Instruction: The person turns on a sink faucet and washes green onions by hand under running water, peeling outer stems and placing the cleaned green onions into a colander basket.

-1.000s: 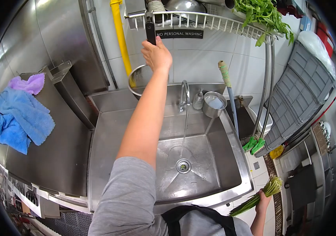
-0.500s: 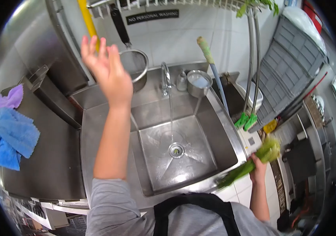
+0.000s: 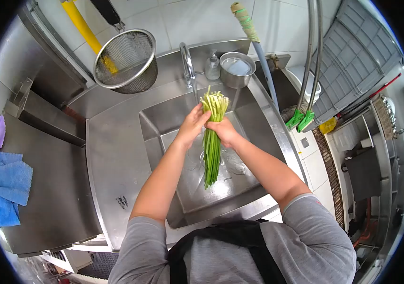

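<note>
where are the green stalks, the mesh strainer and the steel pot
green stalks [image 3: 212, 143], head view, middle of the bunch
mesh strainer [image 3: 128, 59], head view, mesh of its bowl
steel pot [image 3: 236, 82], head view, outer front wall

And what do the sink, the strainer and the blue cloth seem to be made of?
Sink: satiny metal, likely stainless steel, by its grey sheen and soft reflections. Strainer: apparently metal wire, given the see-through mesh and shiny, smooth rim. Blue cloth: matte, fuzzy-looking fabric with soft folds, perhaps microfibre.
</note>
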The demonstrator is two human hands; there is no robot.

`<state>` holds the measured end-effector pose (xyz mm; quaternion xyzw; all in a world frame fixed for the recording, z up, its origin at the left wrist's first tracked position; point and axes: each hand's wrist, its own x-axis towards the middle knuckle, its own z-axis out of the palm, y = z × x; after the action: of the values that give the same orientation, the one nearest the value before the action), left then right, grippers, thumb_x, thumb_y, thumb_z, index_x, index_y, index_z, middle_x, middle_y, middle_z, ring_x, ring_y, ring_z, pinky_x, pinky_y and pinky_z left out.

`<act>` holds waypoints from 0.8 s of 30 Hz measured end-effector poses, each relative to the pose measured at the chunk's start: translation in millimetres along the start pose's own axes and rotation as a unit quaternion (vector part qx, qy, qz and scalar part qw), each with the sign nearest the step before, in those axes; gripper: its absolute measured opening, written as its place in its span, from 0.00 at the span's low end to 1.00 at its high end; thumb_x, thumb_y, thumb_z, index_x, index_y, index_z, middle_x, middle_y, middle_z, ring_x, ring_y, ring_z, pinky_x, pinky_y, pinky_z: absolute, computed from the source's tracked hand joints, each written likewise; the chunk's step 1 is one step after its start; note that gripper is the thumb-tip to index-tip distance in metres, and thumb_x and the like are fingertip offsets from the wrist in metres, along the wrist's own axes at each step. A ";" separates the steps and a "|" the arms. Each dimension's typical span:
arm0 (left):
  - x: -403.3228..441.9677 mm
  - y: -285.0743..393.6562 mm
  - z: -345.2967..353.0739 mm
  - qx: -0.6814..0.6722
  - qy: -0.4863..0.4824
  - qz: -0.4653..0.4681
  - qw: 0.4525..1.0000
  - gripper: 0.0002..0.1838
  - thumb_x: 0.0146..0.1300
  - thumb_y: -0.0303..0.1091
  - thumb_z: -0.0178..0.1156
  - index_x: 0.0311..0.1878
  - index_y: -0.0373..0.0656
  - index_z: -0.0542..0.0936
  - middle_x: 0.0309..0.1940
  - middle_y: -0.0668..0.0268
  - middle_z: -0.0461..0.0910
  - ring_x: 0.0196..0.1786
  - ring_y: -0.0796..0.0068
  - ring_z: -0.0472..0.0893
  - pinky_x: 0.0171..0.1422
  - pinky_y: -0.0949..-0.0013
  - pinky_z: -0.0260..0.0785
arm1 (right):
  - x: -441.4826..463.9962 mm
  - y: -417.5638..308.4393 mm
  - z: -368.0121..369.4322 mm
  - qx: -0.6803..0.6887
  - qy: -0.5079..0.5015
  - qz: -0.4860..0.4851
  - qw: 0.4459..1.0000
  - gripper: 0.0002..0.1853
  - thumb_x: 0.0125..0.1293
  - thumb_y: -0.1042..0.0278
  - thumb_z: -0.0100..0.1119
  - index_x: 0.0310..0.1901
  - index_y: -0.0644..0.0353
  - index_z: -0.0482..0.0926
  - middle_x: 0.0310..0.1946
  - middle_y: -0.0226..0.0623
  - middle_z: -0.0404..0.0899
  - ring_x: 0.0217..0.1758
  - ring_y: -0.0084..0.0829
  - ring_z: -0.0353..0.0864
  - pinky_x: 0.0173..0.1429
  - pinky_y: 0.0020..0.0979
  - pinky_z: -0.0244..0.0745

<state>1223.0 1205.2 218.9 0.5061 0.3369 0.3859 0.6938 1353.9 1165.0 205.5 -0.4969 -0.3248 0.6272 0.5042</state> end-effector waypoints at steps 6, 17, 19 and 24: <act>28.1 -8.3 -9.6 -0.059 0.097 0.027 0.993 0.33 0.63 0.35 0.59 0.66 0.33 0.57 0.54 0.58 0.72 0.54 0.73 0.73 0.60 0.72 0.63 | 32.6 23.5 4.1 0.005 -0.031 0.004 0.999 0.15 0.53 0.77 0.59 0.44 0.63 0.73 0.32 0.32 0.75 0.33 0.25 0.75 0.38 0.29 0.71; 55.9 -29.9 -13.6 0.091 0.190 -0.007 0.978 0.40 0.64 0.54 0.53 0.68 0.34 0.54 0.59 0.52 0.68 0.60 0.67 0.69 0.62 0.67 0.61 | 46.0 31.3 1.3 0.048 -0.002 0.071 0.996 0.12 0.55 0.78 0.59 0.43 0.64 0.73 0.29 0.34 0.75 0.30 0.28 0.77 0.33 0.31 0.73; 34.7 -30.9 -18.0 0.054 0.173 -0.059 0.982 0.44 0.60 0.55 0.58 0.68 0.35 0.53 0.60 0.52 0.67 0.60 0.65 0.68 0.61 0.66 0.62 | 43.6 26.6 9.7 0.105 -0.035 0.049 0.993 0.15 0.54 0.79 0.59 0.45 0.65 0.72 0.33 0.37 0.76 0.33 0.29 0.77 0.36 0.31 0.75; -27.4 -12.9 -70.5 -0.056 0.053 -0.207 0.975 0.35 0.56 0.50 0.64 0.60 0.36 0.65 0.50 0.57 0.74 0.51 0.69 0.76 0.53 0.65 0.70 | 26.2 27.2 59.9 -0.015 -0.203 0.103 0.974 0.22 0.58 0.76 0.58 0.55 0.67 0.67 0.42 0.42 0.76 0.44 0.30 0.77 0.45 0.30 0.74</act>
<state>1152.0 1209.9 190.2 0.3641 0.4486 0.2789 0.7671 1288.6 1188.0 190.7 -0.3974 -0.3773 0.7585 0.3526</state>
